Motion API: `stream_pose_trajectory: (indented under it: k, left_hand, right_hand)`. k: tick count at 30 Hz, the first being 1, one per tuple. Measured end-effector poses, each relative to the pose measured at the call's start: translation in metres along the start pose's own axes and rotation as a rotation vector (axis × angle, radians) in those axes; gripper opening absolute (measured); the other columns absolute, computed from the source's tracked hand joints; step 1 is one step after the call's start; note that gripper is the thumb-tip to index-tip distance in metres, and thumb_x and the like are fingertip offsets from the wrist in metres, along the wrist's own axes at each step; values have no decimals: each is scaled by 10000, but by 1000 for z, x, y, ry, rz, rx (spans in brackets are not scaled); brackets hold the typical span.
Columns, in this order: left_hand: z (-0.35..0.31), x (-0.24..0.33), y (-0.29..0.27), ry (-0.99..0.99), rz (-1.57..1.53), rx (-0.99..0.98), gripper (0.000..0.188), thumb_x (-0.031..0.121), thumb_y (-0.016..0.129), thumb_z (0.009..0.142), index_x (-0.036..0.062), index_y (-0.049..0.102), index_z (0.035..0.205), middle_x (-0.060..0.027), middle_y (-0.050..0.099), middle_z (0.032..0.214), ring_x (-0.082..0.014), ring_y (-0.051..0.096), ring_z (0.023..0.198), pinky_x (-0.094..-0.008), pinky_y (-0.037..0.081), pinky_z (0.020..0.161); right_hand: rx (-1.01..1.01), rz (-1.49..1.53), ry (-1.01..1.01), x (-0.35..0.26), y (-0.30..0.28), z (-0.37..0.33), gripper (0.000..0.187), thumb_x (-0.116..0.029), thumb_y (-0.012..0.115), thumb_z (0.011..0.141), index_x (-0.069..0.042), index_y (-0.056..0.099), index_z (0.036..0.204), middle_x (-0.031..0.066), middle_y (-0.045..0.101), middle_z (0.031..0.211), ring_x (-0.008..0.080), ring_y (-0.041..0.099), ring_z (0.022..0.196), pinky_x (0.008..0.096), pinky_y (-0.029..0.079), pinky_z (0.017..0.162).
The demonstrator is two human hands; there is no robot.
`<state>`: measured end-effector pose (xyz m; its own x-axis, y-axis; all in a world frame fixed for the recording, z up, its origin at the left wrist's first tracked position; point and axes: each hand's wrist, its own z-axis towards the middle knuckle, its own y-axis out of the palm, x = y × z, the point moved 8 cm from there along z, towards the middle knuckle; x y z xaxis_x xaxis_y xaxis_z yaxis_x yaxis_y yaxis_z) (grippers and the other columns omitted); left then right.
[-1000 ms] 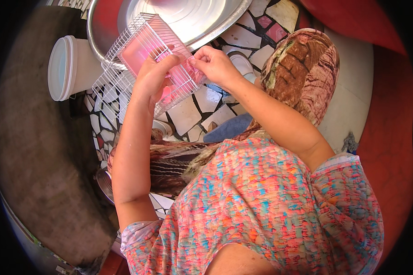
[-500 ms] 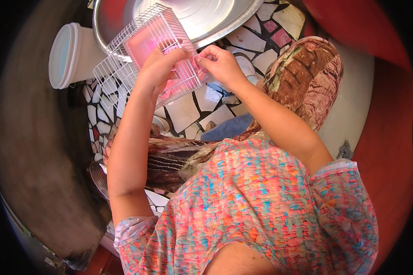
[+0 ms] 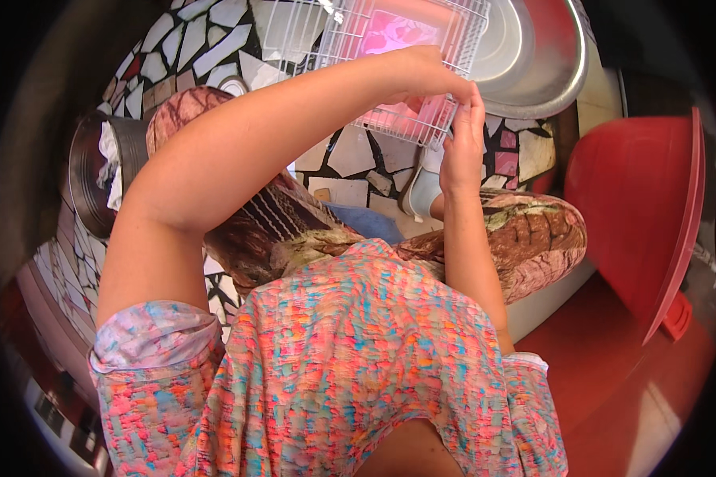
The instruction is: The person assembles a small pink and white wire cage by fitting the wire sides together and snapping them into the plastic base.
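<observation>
A small white wire cage with pink plastic panels is held out in front of me at the top of the view. My left hand reaches across it, its fingers bent around the bars at the right side, some of them hidden. At that same near right corner is my right hand, fingers closed together on the cage's edge. The fingertips of both hands almost meet there. Whether the right fingers also pinch some small part cannot be made out.
A wide metal basin stands just beyond the cage to the right. Farther right is a large red tub. A dark metal bucket with white material at its mouth sits left of my knee. Broken-tile mosaic covers the floor.
My view has turned left, so the basin now shows at the right. My left arm now crosses over the cage, and both hands are at its right edge.
</observation>
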<state>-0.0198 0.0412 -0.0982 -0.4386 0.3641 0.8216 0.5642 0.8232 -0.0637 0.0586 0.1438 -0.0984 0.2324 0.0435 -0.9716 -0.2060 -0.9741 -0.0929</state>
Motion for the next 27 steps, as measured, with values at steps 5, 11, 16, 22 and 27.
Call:
stream_pose_trajectory:
  k: [5,11,16,22,27]
  left_hand:
    - [-5,13,0,60,55,-14,572,354,696,697,-41,558,1088,-159,546,966,-294,568,821,-411,515,664]
    - [-9,29,0,125,48,-45,556,464,586,831,-9,560,1123,-190,560,1038,-332,591,849,-469,534,680]
    - [2,37,-23,243,370,112,557,469,469,903,-47,663,974,-208,632,980,-380,633,827,-483,527,684]
    - [-59,82,-41,651,724,352,480,417,551,853,-37,660,743,-189,613,673,-330,610,629,-429,486,634]
    - [-138,93,-41,482,511,34,437,381,727,741,17,568,560,-64,489,505,-211,509,451,-319,369,430]
  right_hand:
    - [-200,218,-60,-13,11,-4,589,-337,387,996,-54,168,1465,144,276,1469,237,307,1331,358,269,1070]
    - [-177,31,-52,-19,10,9,594,-325,501,956,-76,251,1434,121,417,1351,214,455,1216,364,422,946]
    - [-305,122,79,-30,17,25,494,-294,491,948,-100,353,1380,62,502,1262,187,530,1115,353,487,849]
    - [-422,-15,332,-33,8,51,448,-319,488,940,-117,394,1329,62,545,1161,162,578,1011,353,527,774]
    - [-473,-21,399,-27,-6,75,501,-331,501,938,-102,369,1362,81,535,1210,159,556,1056,347,507,825]
